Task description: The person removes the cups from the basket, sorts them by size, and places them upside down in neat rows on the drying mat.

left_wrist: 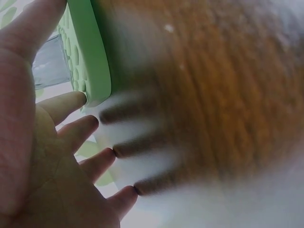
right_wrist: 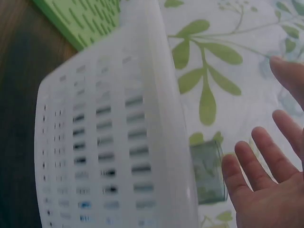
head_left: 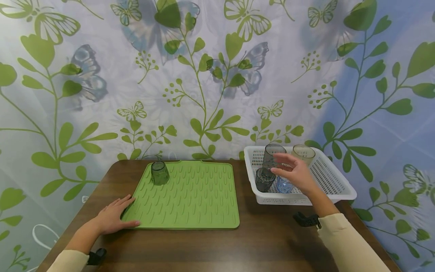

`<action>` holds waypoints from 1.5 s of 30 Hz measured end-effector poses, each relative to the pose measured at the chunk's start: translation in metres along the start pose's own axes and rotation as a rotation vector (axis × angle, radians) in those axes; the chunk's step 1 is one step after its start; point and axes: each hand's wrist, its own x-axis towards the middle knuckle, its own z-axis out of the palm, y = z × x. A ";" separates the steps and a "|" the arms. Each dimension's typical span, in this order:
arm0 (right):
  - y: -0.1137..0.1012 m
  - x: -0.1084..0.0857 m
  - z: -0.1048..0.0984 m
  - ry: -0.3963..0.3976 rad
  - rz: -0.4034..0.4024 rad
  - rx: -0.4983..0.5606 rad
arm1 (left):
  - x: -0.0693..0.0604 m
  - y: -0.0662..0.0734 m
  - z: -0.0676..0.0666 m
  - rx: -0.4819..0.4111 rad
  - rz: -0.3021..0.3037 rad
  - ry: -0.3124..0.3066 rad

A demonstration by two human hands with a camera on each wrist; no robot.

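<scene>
Tall glass (head_left: 270,155), upright with its long axis vertical, stands just to the far left of a right hand (head_left: 295,174) poised over the basket (head_left: 272,199), at the scene's right. That hand is released: thumb and fingers are parted, gripping nothing, and its fingertips overlap the glass in the head view (whether they touch it, one cannot tell). Side-on is the relation that seems to count, since the fingers point left and the gap between thumb and fingers faces the glass's wall. Nearer, the dark glass (head_left: 263,182) stands by the thumb, with the blue glass (head_left: 284,186) below the palm; the amber glass (head_left: 303,152) stands on the far side, right of the tall one. All four are inside the basket. Left of it, across a strip of table (head_left: 190,249), lies the mat (head_left: 197,200), a lone green glass (head_left: 160,174) near its far left corner. Farther out, the left hand (head_left: 113,217) rests at the mat's near left corner, fingers extended, thumb at the edge, no glass in its grasp. Of the two, the right hand is plainly nearer the tall glass; the left is well apart, the mat between. Patterned cloth (head_left: 289,71) hangs at the far side.
</scene>
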 end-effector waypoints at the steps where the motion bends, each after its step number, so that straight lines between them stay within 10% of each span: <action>1: 0.002 -0.001 -0.002 -0.005 -0.001 -0.014 | 0.000 0.000 0.000 0.002 0.001 0.001; 13: 0.020 -0.009 -0.026 -0.017 0.031 -0.078 | -0.001 0.002 -0.001 0.001 0.001 -0.001; 23: 0.029 -0.011 -0.038 -0.013 0.050 -0.147 | -0.004 0.013 0.001 -0.021 0.035 0.112; 45: 0.043 -0.010 -0.053 -0.098 0.100 -0.223 | 0.015 0.093 0.003 -0.364 0.215 0.299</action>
